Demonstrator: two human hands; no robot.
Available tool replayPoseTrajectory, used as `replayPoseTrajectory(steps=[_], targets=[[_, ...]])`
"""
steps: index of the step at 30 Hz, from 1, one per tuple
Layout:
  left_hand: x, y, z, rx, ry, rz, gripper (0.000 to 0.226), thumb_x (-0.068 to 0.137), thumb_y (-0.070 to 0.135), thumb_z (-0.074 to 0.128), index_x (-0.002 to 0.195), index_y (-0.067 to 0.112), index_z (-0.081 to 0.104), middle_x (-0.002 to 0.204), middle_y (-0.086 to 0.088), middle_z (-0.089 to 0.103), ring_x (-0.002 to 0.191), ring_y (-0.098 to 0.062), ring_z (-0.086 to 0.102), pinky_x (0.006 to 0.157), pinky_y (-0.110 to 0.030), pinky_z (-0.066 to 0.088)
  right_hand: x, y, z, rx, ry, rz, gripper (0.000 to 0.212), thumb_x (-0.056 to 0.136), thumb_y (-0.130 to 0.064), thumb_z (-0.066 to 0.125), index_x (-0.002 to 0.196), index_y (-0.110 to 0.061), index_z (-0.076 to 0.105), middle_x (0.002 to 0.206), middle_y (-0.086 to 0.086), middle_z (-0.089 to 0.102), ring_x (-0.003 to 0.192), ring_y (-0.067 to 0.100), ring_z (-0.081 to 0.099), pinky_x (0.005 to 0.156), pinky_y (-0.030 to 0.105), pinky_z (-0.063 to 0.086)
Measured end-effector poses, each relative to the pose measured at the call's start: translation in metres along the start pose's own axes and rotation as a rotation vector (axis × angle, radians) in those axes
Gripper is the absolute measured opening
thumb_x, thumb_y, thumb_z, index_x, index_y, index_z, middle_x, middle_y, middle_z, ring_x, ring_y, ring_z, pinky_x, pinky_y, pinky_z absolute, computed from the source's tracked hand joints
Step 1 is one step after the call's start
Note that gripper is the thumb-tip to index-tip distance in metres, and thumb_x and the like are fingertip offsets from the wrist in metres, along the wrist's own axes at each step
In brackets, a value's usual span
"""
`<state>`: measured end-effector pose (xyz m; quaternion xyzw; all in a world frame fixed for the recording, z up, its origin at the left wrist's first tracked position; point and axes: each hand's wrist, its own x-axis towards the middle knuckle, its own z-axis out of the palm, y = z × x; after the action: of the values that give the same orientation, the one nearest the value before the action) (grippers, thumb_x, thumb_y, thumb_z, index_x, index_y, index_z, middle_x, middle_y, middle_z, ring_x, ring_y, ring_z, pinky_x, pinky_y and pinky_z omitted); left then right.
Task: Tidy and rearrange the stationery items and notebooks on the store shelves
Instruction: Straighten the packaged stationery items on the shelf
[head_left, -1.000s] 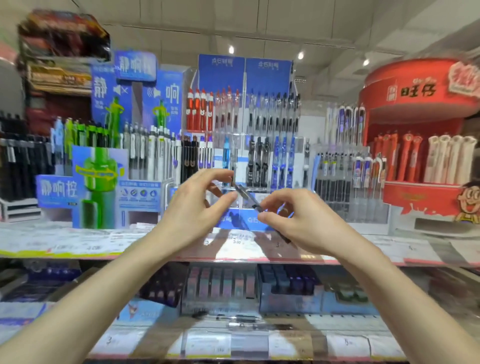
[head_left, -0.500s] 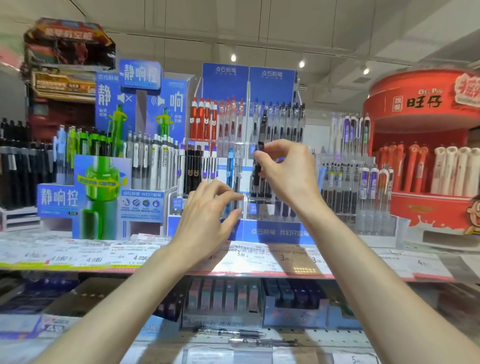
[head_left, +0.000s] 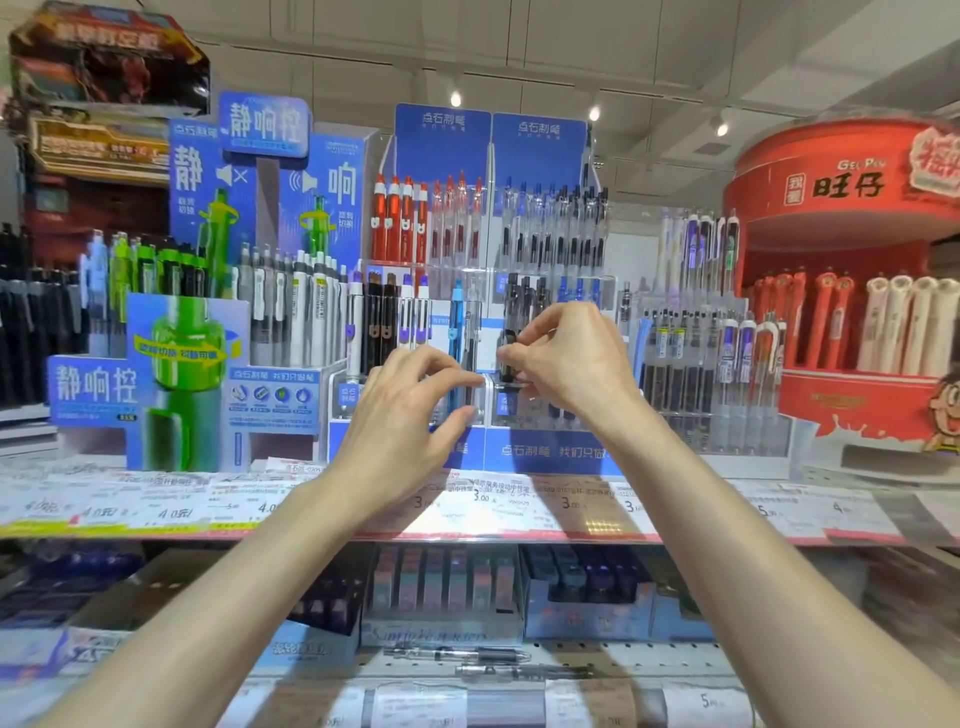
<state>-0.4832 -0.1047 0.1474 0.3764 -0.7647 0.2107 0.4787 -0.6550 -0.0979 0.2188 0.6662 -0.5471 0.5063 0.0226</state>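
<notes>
Since half a second ago the right hand is lower, down from the upper row of pens to the middle tier of the clear rack, and the left hand is sitting closer to it. Right thumb and fingers are pinching together on a dark pen, which is standing upright with its lower end at the rack's front compartment, among other dark pens just behind it. Left fingers are curling with a gap between thumb and forefinger, closing on nothing; the fingertips are hovering just in front of the rack's clear wall, beside a blue pen standing in the next compartment to the left. Whether they are touching the plastic cannot be told.

Both forearms are reaching up over the shelf edge, where price labels are running along the front strip. A blue display with a green pen picture is standing to the left of the rack, and a red stand holding red and white pens is standing to the right. On the lower shelf, two loose pens are lying flat in front of small boxes.
</notes>
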Motion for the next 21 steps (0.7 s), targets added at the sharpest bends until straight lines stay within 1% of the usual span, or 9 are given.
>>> replayPoseTrajectory(steps=[3, 5, 9, 12, 16, 18, 21], targets=[[-0.001, 0.0, 0.0, -0.004, 0.004, 0.0, 0.03, 0.09, 0.031, 0.064, 0.119, 0.024, 0.067, 0.107, 0.009, 0.055, 0.106, -0.013, 0.047, 0.092, -0.04, 0.043, 0.0, -0.001, 0.001, 0.01, 0.021, -0.011, 0.031, 0.082, -0.036, 0.079, 0.102, -0.016, 0.067, 0.086, -0.001, 0.074, 0.081, 0.02, 0.073, 0.078, 0.043, 0.06], [0.0, 0.0, 0.0, -0.006, 0.009, -0.002, 0.029, 0.09, 0.03, 0.064, 0.119, 0.025, 0.067, 0.107, 0.01, 0.055, 0.106, -0.012, 0.047, 0.092, -0.04, 0.042, -0.002, 0.0, 0.005, -0.013, 0.044, -0.025, 0.031, 0.083, -0.033, 0.078, 0.108, -0.018, 0.067, 0.085, -0.002, 0.075, 0.08, 0.019, 0.073, 0.08, 0.041, 0.06], [0.001, -0.001, 0.001, -0.022, 0.016, -0.011, 0.027, 0.089, 0.029, 0.066, 0.116, 0.025, 0.068, 0.105, 0.011, 0.054, 0.106, -0.011, 0.047, 0.093, -0.039, 0.041, 0.001, 0.001, 0.002, -0.031, 0.007, -0.004, 0.028, 0.082, -0.03, 0.079, 0.104, -0.019, 0.066, 0.081, -0.003, 0.074, 0.079, 0.017, 0.072, 0.082, 0.038, 0.059], [0.002, -0.001, 0.001, -0.04, 0.02, -0.023, 0.026, 0.089, 0.029, 0.067, 0.115, 0.026, 0.068, 0.104, 0.013, 0.053, 0.106, -0.01, 0.046, 0.094, -0.037, 0.04, 0.004, 0.001, 0.0, -0.036, -0.022, 0.032, 0.025, 0.079, -0.028, 0.08, 0.098, -0.02, 0.064, 0.077, -0.002, 0.074, 0.076, 0.018, 0.071, 0.078, 0.039, 0.059], [0.0, 0.001, 0.001, -0.021, 0.017, -0.025, 0.027, 0.089, 0.03, 0.067, 0.116, 0.026, 0.068, 0.105, 0.012, 0.053, 0.106, -0.011, 0.046, 0.094, -0.037, 0.041, -0.008, 0.004, 0.009, -0.028, 0.055, -0.024, 0.019, 0.082, -0.027, 0.074, 0.097, -0.023, 0.063, 0.075, -0.007, 0.071, 0.077, 0.017, 0.07, 0.078, 0.04, 0.058], [-0.001, 0.003, 0.0, -0.004, 0.008, -0.013, 0.029, 0.09, 0.029, 0.066, 0.118, 0.024, 0.067, 0.107, 0.011, 0.054, 0.107, -0.012, 0.047, 0.094, -0.038, 0.041, -0.019, 0.007, 0.009, 0.029, 0.057, -0.054, 0.021, 0.085, -0.027, 0.071, 0.104, -0.022, 0.062, 0.08, -0.01, 0.068, 0.081, 0.014, 0.068, 0.08, 0.041, 0.057], [-0.005, 0.006, -0.007, -0.036, -0.012, -0.028, 0.029, 0.093, 0.028, 0.063, 0.121, 0.021, 0.066, 0.112, 0.01, 0.057, 0.112, -0.012, 0.048, 0.1, -0.037, 0.04, -0.037, 0.011, 0.004, 0.13, -0.01, -0.085, 0.034, 0.089, -0.032, 0.069, 0.118, -0.02, 0.059, 0.101, -0.01, 0.068, 0.092, 0.008, 0.065, 0.087, 0.035, 0.056]])
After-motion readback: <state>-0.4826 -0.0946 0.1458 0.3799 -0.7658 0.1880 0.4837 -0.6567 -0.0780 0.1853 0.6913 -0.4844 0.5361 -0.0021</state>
